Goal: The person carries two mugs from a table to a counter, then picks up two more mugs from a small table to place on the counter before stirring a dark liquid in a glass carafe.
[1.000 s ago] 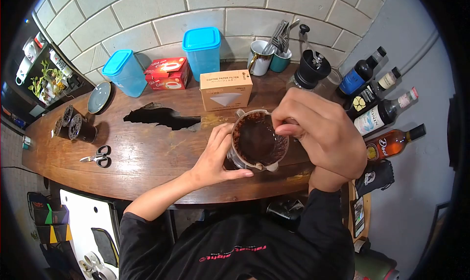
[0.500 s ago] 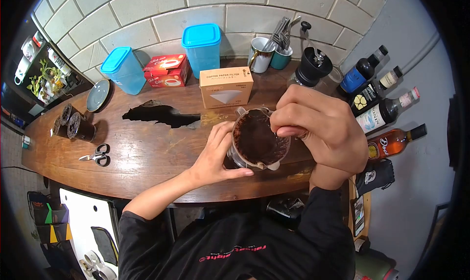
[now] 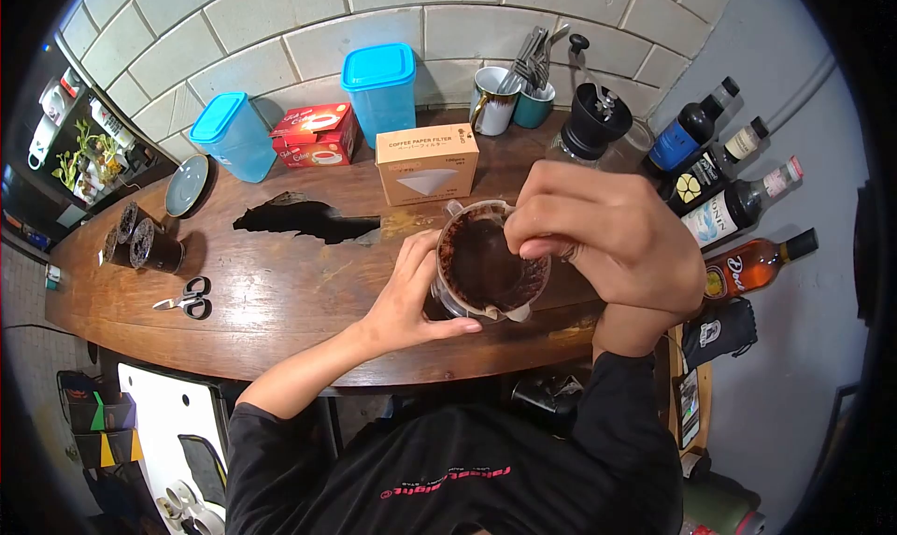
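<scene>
A clear coffee dripper (image 3: 448,297) stands near the table's front edge, lined with a paper filter (image 3: 516,313) that holds dark wet coffee grounds (image 3: 481,264). Around its left side curls my left hand (image 3: 408,287), fingers behind and thumb stretched along the front. Over the right part of the rim, my right hand (image 3: 603,231) is closed in a pinch, fingertips pointing down at the coffee. Whatever those fingers hold is hidden by the hand. Just behind the dripper sits a box of coffee paper filters (image 3: 428,166).
Scissors (image 3: 192,299) and dark cups (image 3: 154,245) lie to the left. A jagged hole (image 3: 308,219) breaks the tabletop. Blue-lidded containers (image 3: 378,96), a red box (image 3: 316,135), mugs (image 3: 492,100) and a grinder (image 3: 596,124) line the wall. Several bottles (image 3: 747,269) stand at right.
The whole view has shifted slightly. My right hand's pinched fingers have moved a little over the coffee, while my left hand keeps its place on the dripper.
</scene>
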Demonstrator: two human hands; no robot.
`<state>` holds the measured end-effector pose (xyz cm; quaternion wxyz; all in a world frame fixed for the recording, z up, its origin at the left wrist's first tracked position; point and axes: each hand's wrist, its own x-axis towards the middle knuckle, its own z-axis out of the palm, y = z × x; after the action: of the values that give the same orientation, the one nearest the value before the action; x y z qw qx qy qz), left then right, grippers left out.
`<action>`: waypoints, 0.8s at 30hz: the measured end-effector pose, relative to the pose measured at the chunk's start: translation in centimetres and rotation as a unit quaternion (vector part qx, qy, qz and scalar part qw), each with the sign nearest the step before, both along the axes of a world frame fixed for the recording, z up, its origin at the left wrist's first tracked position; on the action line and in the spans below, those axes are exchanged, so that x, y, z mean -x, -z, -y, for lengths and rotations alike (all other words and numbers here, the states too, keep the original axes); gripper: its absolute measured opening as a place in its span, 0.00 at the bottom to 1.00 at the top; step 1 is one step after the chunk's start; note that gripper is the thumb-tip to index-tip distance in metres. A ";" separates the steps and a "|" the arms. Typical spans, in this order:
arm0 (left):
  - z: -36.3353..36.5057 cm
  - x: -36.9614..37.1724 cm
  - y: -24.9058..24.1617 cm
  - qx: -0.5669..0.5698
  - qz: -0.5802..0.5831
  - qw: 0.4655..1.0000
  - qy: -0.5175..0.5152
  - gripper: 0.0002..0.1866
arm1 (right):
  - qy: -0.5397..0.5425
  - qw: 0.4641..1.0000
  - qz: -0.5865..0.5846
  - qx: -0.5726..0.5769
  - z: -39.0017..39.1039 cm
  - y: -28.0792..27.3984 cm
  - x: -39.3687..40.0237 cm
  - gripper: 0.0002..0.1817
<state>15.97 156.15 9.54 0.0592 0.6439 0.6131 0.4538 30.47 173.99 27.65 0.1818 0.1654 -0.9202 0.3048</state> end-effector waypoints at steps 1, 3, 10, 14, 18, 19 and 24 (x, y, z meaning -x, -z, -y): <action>0.0 0.0 0.0 0.002 0.000 1.000 0.001 0.49 | 0.002 1.000 -0.012 0.023 0.1 -0.1 0.0 0.11; 0.0 0.0 0.0 0.004 0.005 1.000 0.006 0.50 | -0.001 0.999 -0.026 0.023 0.0 -0.2 0.1 0.11; 0.0 0.0 0.1 0.019 0.018 1.000 0.011 0.51 | -0.027 0.999 -0.015 0.020 -0.9 0.6 0.6 0.09; 0.0 0.0 0.0 0.016 0.024 1.000 0.012 0.52 | -0.038 0.999 0.022 -0.002 -1.0 0.6 0.5 0.06; 0.1 0.0 0.3 0.019 0.038 0.999 0.019 0.52 | -0.048 0.999 0.018 0.011 -0.9 0.8 0.5 0.05; 0.1 0.0 0.4 0.020 0.038 0.999 0.018 0.52 | -0.039 0.999 0.009 0.005 -0.9 0.6 0.4 0.05; 0.1 -0.1 0.2 0.029 0.060 0.998 0.017 0.53 | -0.021 0.999 -0.021 0.022 -0.7 0.5 0.3 0.04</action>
<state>16.10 156.09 9.34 0.1221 0.6240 0.6106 0.4721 30.14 174.73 27.17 0.1984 0.1871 -0.9055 0.3252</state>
